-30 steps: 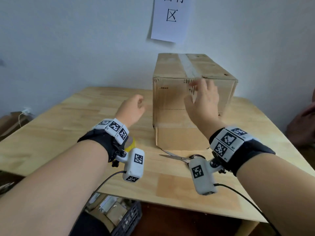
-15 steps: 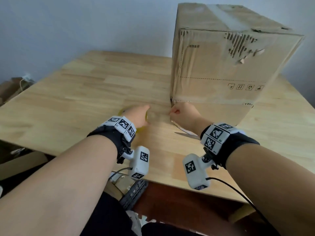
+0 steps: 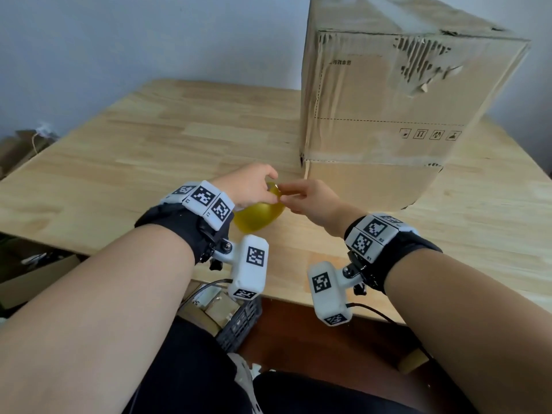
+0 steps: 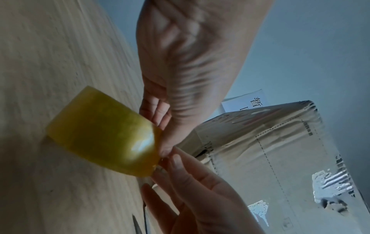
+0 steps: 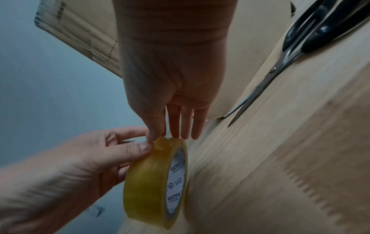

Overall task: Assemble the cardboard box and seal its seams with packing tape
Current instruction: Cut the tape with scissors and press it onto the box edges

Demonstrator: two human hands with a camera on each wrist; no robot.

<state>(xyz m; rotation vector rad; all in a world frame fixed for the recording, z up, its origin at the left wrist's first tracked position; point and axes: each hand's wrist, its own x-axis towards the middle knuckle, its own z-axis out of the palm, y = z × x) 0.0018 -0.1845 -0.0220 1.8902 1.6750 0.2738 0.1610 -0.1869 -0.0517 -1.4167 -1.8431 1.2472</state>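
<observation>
A tall cardboard box [image 3: 388,115] stands on the wooden table [image 3: 149,150], its top seam taped and its front face torn near the upper edge. In front of its lower left corner my left hand [image 3: 273,186] grips a yellow packing tape roll [image 3: 260,216], held upright just above the table. My right hand [image 3: 285,195] meets it from the right, and its thumb and fingertips pinch the roll's top edge [image 5: 164,140]. In the left wrist view the roll [image 4: 104,142] fills the middle, with both hands touching at its far rim.
Black-handled scissors [image 5: 300,39] lie on the table beside the box's bottom flap, right of my right hand. A paper sign [image 4: 246,101] hangs on the wall behind the box. A dark crate [image 3: 239,327] and cardboard [image 3: 18,144] sit on the floor below.
Both hands came down from the box's front to the table's near edge. The left hand took up the tape roll and lifted it, and the right hand moved onto its edge.
</observation>
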